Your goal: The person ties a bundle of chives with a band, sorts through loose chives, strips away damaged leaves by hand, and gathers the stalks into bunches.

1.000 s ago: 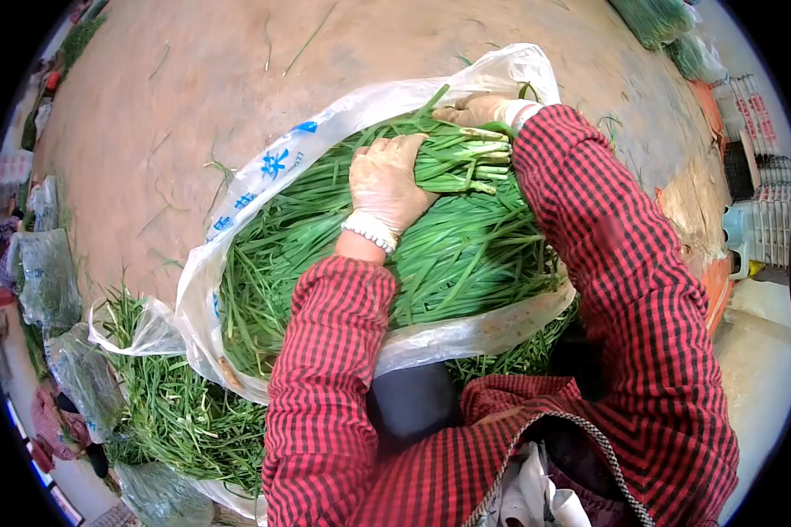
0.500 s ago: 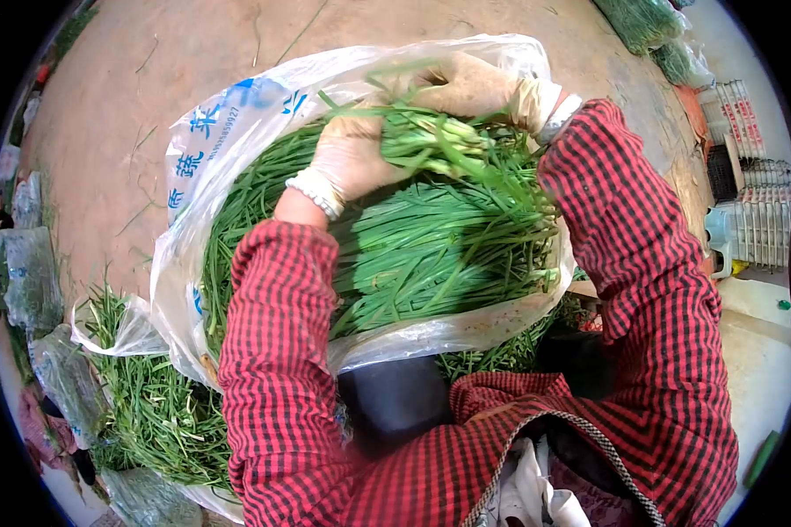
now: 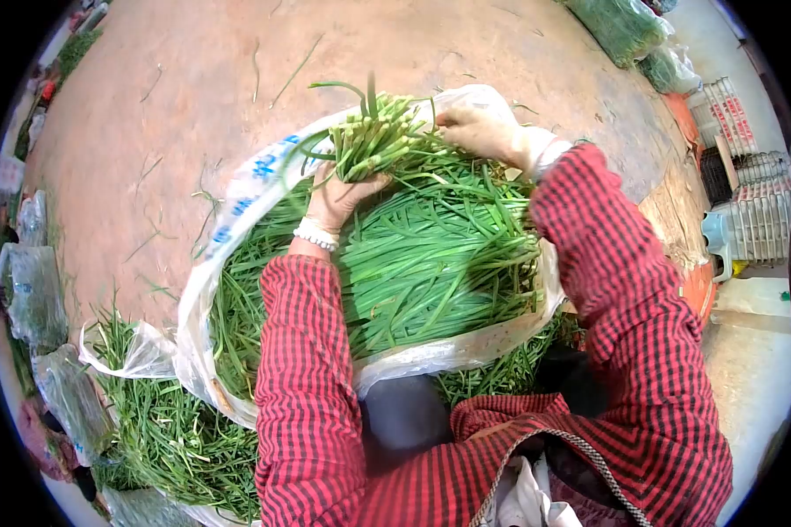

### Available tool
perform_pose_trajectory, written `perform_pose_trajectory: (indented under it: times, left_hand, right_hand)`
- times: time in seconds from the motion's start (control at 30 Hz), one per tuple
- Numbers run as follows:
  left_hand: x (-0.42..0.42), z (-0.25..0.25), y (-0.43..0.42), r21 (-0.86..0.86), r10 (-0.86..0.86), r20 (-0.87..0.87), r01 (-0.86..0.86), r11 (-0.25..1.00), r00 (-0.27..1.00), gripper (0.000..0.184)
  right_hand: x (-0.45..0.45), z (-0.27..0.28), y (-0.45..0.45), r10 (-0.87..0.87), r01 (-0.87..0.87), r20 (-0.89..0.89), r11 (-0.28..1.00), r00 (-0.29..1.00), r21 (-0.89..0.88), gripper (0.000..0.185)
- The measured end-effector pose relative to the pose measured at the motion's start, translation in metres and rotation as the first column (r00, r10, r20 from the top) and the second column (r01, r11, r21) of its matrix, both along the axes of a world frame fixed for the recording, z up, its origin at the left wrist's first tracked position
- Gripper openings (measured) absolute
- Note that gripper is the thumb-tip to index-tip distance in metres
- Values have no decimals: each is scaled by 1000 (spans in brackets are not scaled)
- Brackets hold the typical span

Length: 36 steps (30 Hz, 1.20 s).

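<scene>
My left hand (image 3: 341, 200), gloved and with a white beaded band at the wrist, grips a bunch of green stalks (image 3: 380, 140) whose pale cut ends point up and to the right. Under it, long green leaves (image 3: 439, 255) fill an open clear plastic bag (image 3: 240, 189) with blue print. At the bag's far right edge, my right hand (image 3: 483, 136) is beside the bunch with its fingers bent toward the stalk ends; whether they pinch anything is too small to tell.
Loose greens (image 3: 180, 439) lie in a heap at the lower left. Filled plastic bags (image 3: 35, 294) line the left side, and another (image 3: 620, 31) lies at the upper right. A blue-grey plastic item (image 3: 719, 235) stands by stacked crates (image 3: 760, 230) on the right.
The bunch in my left hand has turned from lying flat to standing with its cut ends up. My right hand has drawn back from over the bunch to its right side.
</scene>
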<state>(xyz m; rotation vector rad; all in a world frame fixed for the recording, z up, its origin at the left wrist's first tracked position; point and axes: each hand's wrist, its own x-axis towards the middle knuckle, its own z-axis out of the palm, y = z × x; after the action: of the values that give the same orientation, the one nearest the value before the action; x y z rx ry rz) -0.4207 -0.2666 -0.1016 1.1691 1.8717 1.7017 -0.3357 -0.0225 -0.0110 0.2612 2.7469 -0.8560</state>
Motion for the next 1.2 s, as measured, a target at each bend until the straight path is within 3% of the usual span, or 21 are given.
perform_pose_trajectory:
  times: [0.03, 0.07, 0.17, 0.2, 0.27, 0.3, 0.33, 0.47, 0.53, 0.6, 0.67, 0.73, 0.83, 0.9, 0.93, 0.97, 1.0, 1.03, 1.07, 1.17, 1.2]
  left_hand:
    - [1, -3, 1, -81, 22, -75, -28, 996, 997, 39]
    - [2, -5, 2, -159, 35, -151, -59, 985, 988, 39]
    - [11, 10, 3, -359, 34, -228, -117, 926, 973, 45]
    - [19, 7, 7, 4, 47, 84, -48, 999, 995, 55]
    - [21, -11, 8, -223, 101, -223, -152, 963, 970, 50]
    - [20, -19, 10, -285, 70, -439, -213, 934, 896, 52]
    - [26, 3, 12, -309, 50, -412, -191, 932, 910, 54]
    - [35, 21, 11, -408, 72, -391, -243, 880, 918, 61]
    - [40, 22, 9, -288, 145, -431, -288, 913, 891, 67]
    - [42, 16, 4, -220, 189, -491, -331, 918, 850, 82]
    - [46, 18, -1, -170, 226, -518, -359, 918, 825, 86]
    - [53, 28, -10, -72, 294, -503, -379, 923, 813, 92]
    - [54, 45, -24, 45, 411, -615, -490, 871, 673, 98]
    - [49, 62, -38, 82, 432, -751, -579, 812, 499, 100]
    - [51, 66, -42, 78, 429, -752, -579, 812, 500, 100]
    - [52, 67, -45, 86, 483, -165, -475, 876, 860, 90]
    - [49, 64, -50, 116, 383, 171, -405, 907, 908, 85]
    - [47, 60, -55, 166, 272, 492, -396, 903, 827, 80]
    - [37, 40, -67, 187, 311, 109, -327, 926, 944, 69]
    - [18, 17, -69, 84, 479, -199, -472, 878, 855, 41]
    - [13, 10, -69, 87, 512, -186, -505, 859, 839, 32]
  right_hand:
    - [-2, 2, -14, -114, 106, 234, 993, 965, 47, 37]
    - [-4, -14, -15, -47, 27, 249, 996, 967, 84, 39]
    - [-1, -35, -15, 139, -153, -114, 980, 984, -129, 42]
    - [-13, -72, 7, 185, -185, -22, 982, 983, -27, 40]
    - [-18, -55, 3, 374, -367, -23, 920, 927, 140, 36]
    - [-14, -26, -8, 270, -287, 132, 949, 954, 132, 42]
    - [-12, -21, -11, 275, -293, 133, 947, 952, 135, 42]
    - [-10, -9, -14, -200, 200, 3, 977, 980, -78, 30]
    - [-15, 1, -28, -399, 399, 55, 883, 916, -247, 27]
    - [-20, -6, -20, -113, 113, -4, 992, 994, 57, 23]
    - [-15, 22, -46, -240, 240, 15, 968, 971, -72, 21]
    - [-5, 55, -63, -47, 52, -53, 994, 997, 98, 22]
    - [7, 57, -78, 32, -34, -191, 999, 981, -8, 22]
    - [5, 57, -99, 231, -298, -437, 950, 869, -90, 24]
    - [3, 60, -109, 230, -298, -436, 950, 870, -94, 24]
    - [1, 66, -118, 222, -325, -436, 929, 872, -178, 26]
    - [-2, 69, -125, 214, -350, -435, 900, 874, -259, 28]
    - [-7, 66, -131, 215, -351, -434, 899, 875, -263, 28]
    - [-13, 61, -136, 176, -311, -423, 909, 889, -277, 29]
    - [-11, 70, -140, 120, -236, -397, 937, 910, -257, 29]
    - [-10, 72, -138, -11, -173, -458, 918, 889, -358, 28]
